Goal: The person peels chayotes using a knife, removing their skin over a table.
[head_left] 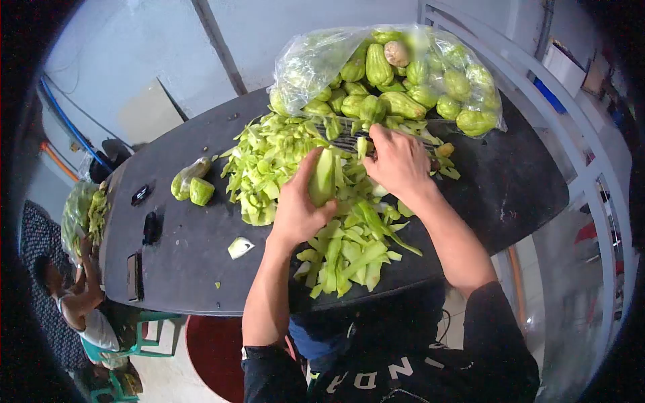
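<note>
My left hand [295, 209] is wrapped around a pale green chayote [323, 178], peeled at least on the side that shows, and holds it above the table. Close by on the right, my right hand [402, 161] is closed, knuckles up; whatever it grips is hidden under the fingers. A small light green piece [363, 146] shows at its fingertips. A large heap of green peelings [259, 164] lies left of and behind the chayote. More long peel strips [349, 258] are spread below my hands, near the table's front edge.
A clear plastic bag [295, 74] of whole chayotes [379, 65] stands at the back. On the dark table [181, 262] lie a bagged chayote [190, 180], a cut piece [240, 248] and a phone-like object [135, 277]. A railing [537, 74] runs right; another person [80, 305] sits left.
</note>
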`<control>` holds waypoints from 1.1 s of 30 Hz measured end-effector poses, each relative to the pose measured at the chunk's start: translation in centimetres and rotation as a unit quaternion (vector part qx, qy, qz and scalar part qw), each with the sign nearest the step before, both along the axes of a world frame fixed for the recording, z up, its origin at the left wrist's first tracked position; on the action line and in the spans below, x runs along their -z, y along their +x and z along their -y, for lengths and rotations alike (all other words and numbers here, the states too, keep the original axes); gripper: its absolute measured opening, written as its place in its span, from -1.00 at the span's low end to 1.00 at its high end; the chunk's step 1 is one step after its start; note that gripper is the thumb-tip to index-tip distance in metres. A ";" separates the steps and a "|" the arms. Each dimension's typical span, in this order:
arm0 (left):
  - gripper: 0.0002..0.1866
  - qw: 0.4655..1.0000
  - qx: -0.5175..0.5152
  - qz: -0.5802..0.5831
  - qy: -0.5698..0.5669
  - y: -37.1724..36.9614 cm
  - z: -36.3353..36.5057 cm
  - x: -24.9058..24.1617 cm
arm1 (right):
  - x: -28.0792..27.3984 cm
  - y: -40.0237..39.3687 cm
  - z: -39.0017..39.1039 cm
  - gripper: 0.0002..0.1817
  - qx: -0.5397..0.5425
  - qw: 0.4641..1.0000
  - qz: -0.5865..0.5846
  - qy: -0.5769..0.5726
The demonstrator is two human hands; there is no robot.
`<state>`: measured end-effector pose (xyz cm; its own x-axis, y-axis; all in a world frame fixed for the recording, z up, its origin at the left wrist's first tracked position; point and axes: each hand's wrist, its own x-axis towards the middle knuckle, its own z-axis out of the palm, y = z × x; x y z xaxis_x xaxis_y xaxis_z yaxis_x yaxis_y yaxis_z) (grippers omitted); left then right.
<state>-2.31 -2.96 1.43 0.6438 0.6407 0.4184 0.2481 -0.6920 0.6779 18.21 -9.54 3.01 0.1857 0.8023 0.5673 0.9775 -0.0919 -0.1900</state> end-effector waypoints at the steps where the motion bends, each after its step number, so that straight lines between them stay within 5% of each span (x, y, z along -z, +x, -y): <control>1: -0.09 1.000 -0.002 -0.003 0.000 -0.1 -0.2 0.5 | 0.0 0.3 0.0 -0.60 -0.007 1.000 0.004 0.008; 6: -0.33 0.958 -0.060 0.172 -0.220 -0.1 -0.2 0.1 | -0.3 0.8 0.4 -0.65 -0.033 0.999 -0.032 0.015; 8: -0.49 0.840 -0.037 0.341 -0.419 0.3 -0.9 -0.7 | -0.2 0.5 0.3 -0.73 -0.095 0.981 -0.167 0.029; 11: -0.57 0.774 -0.095 0.443 -0.442 0.5 -3.3 -0.7 | -0.8 -1.1 0.8 -0.80 -0.169 0.961 -0.195 0.098; 12: -0.75 0.717 -0.103 0.468 -0.505 0.8 -4.3 -0.8 | -0.9 -1.8 1.0 -0.81 -0.204 0.946 -0.214 0.131; 16: -0.80 0.545 0.062 0.591 -0.592 1.7 -7.4 -1.2 | -1.5 -4.4 2.4 -0.78 -0.237 0.916 -0.296 0.130; 18: -0.74 0.597 0.028 0.603 -0.527 2.8 -8.8 -1.5 | -1.1 -4.7 2.3 -0.79 -0.240 0.914 -0.304 0.119; 19: -0.69 0.526 0.003 0.652 -0.546 3.4 -9.6 -2.1 | -1.0 -4.8 2.3 -0.78 -0.243 0.913 -0.290 0.153; 22: -0.70 0.575 -0.029 0.644 -0.504 4.9 -9.9 -3.4 | -0.4 -5.1 1.9 -0.78 -0.248 0.908 -0.276 0.193; 24: -0.71 0.577 -0.042 0.644 -0.500 5.4 -10.2 -3.1 | 0.1 -4.9 1.6 -0.79 -0.242 0.908 -0.272 0.207; 26: -0.72 0.578 0.049 0.636 -0.509 5.3 -10.7 -2.5 | 0.3 -4.6 1.3 -0.80 -0.231 0.911 -0.262 0.217; 33: -0.72 0.570 0.002 0.641 -0.514 6.4 -9.4 -3.6 | -0.4 -4.5 1.9 -0.84 -0.239 0.916 -0.286 0.148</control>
<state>4.07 6.41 4.99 0.2336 0.9712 -0.0474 -0.9072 0.2353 0.3486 13.75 -11.42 3.45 0.1878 0.6963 0.6928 0.6252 0.4592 -0.6310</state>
